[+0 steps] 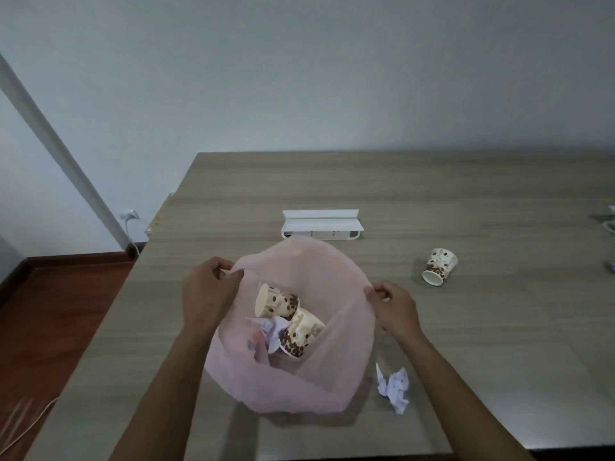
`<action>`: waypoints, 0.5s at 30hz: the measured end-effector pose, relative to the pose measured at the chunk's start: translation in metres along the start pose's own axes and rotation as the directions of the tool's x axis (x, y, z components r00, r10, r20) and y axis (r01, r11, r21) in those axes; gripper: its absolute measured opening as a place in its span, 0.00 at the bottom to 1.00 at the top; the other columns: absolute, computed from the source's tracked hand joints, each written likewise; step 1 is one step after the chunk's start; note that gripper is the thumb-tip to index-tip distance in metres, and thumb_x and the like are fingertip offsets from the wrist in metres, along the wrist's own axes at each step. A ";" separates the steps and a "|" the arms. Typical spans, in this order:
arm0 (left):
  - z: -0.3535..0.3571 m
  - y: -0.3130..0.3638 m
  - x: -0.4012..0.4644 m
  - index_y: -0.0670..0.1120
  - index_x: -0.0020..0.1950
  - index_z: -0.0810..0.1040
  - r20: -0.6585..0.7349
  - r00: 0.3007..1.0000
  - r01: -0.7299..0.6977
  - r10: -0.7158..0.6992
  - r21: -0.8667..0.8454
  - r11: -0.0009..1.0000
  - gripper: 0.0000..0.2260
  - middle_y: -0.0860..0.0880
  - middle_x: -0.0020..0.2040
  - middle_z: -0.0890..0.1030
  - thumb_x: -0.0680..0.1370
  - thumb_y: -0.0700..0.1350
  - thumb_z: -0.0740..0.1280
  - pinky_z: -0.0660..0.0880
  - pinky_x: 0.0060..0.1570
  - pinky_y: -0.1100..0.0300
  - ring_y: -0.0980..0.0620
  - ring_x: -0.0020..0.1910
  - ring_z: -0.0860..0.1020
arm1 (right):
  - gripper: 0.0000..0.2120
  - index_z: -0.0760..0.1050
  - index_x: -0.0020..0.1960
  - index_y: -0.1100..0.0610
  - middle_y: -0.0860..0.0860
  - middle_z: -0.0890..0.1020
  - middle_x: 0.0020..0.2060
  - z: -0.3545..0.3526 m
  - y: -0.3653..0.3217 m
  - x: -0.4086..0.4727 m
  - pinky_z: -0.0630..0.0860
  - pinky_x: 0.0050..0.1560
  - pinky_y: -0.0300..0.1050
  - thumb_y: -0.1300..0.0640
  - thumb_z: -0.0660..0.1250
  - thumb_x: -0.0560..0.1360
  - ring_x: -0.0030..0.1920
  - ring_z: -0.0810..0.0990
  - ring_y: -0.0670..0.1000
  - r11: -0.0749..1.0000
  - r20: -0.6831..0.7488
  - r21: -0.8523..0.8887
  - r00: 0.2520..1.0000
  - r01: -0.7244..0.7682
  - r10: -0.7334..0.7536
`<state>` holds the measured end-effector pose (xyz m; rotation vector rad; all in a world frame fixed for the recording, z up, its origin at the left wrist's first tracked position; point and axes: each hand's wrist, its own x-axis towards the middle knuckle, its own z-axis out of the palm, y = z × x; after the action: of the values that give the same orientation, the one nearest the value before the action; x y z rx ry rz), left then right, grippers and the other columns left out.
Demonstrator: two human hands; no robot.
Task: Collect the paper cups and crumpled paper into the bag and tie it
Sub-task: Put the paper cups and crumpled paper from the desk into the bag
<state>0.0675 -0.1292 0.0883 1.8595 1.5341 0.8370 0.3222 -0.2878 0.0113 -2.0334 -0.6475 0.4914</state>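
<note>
A thin pink plastic bag stands open on the table in front of me. My left hand pinches its left rim and my right hand pinches its right rim, holding the mouth wide. Inside lie two paper cups with a brown bean pattern and a piece of crumpled white paper. Outside the bag, another patterned paper cup lies on its side to the right, and a second crumpled paper lies close to the bag's right side.
The wooden table stretches far right and back to the wall. A white power strip box sits just behind the bag. Small objects show at the right edge. The table's left edge drops to a red-brown floor.
</note>
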 end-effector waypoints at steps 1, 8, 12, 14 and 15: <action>-0.003 0.001 -0.002 0.50 0.42 0.80 -0.023 1.000 0.005 -0.005 -0.005 1.000 0.03 0.53 0.34 0.79 0.73 0.43 0.71 0.69 0.34 0.65 0.54 0.35 0.77 | 0.07 0.80 0.40 0.54 0.46 0.79 0.31 -0.004 -0.011 0.008 0.72 0.35 0.38 0.53 0.70 0.74 0.31 0.75 0.47 0.999 -0.029 0.041 0.999 0.015 -0.014; 0.011 0.003 -0.039 0.50 0.44 0.81 -0.087 0.995 0.046 -0.049 -0.034 0.998 0.04 0.49 0.33 0.80 0.72 0.41 0.70 0.69 0.33 0.62 0.55 0.34 0.77 | 0.06 0.79 0.39 0.50 0.45 0.80 0.33 -0.039 -0.045 0.051 0.79 0.36 0.46 0.54 0.69 0.75 0.33 0.78 0.49 0.989 -0.025 0.069 0.992 0.129 -0.127; 0.044 0.006 -0.059 0.48 0.44 0.81 -0.110 0.989 0.093 -0.098 -0.053 0.994 0.05 0.50 0.33 0.79 0.71 0.40 0.72 0.69 0.33 0.62 0.55 0.33 0.77 | 0.07 0.78 0.38 0.49 0.49 0.81 0.35 -0.047 -0.018 0.069 0.80 0.33 0.49 0.52 0.69 0.75 0.34 0.80 0.54 0.999 0.173 0.051 0.985 -0.001 -0.007; 0.059 0.007 -0.068 0.47 0.44 0.82 -0.129 0.984 0.113 -0.121 -0.070 0.991 0.06 0.49 0.32 0.79 0.70 0.38 0.73 0.69 0.33 0.60 0.53 0.32 0.77 | 0.06 0.80 0.40 0.47 0.51 0.81 0.36 -0.052 0.003 0.076 0.79 0.34 0.49 0.52 0.68 0.76 0.33 0.79 0.52 0.996 0.210 0.090 0.978 -0.027 0.007; 0.065 0.008 -0.073 0.47 0.44 0.81 -0.141 0.981 0.124 -0.135 -0.082 0.989 0.06 0.49 0.32 0.79 0.70 0.38 0.72 0.69 0.33 0.60 0.52 0.31 0.76 | 0.05 0.80 0.42 0.46 0.51 0.82 0.36 -0.056 0.012 0.077 0.79 0.33 0.48 0.52 0.68 0.76 0.33 0.78 0.50 0.993 0.227 0.113 0.974 -0.034 0.008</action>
<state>0.1125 -0.2052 0.0451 1.6587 1.6711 0.9726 0.4170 -0.2823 0.0223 -1.8911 -0.7165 0.7641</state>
